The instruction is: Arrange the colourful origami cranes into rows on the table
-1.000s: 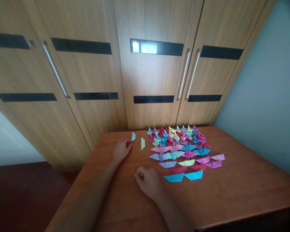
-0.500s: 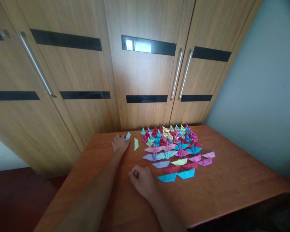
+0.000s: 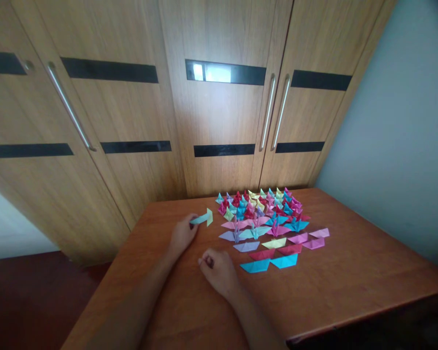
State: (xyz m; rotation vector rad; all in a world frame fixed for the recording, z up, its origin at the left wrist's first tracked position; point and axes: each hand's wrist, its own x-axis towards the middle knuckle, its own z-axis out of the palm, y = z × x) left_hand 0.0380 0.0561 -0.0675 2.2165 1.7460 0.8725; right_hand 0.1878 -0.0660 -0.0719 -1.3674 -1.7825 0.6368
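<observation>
My left hand [image 3: 183,234] is closed on a pale blue folded paper strip [image 3: 199,219], pinched between thumb and fingers at its near end. The strip's far end overlaps a pale yellow folded paper [image 3: 209,218] on the table. Curled into a loose fist, my right hand [image 3: 219,272] rests on the tabletop with nothing visible in it. Just right of it lie two bright blue folded paper pieces [image 3: 255,266]. Behind these are red folded pieces [image 3: 263,254], a lilac one [image 3: 246,246], a yellow one [image 3: 274,243] and several pink ones [image 3: 316,242].
Several origami cranes [image 3: 255,232] with spread wings stand in rows farther back. Behind them is a dense group of colourful folded cranes [image 3: 260,204]. The brown wooden table [image 3: 332,291] meets a wardrobe [image 3: 222,121] with metal handles. A pale wall [image 3: 397,146] rises at the right.
My left hand has drawn nearer to me, its fingers closing on the pale blue paper, which now reaches across the yellow one. My right hand stays in its fist. The view has shifted slightly.
</observation>
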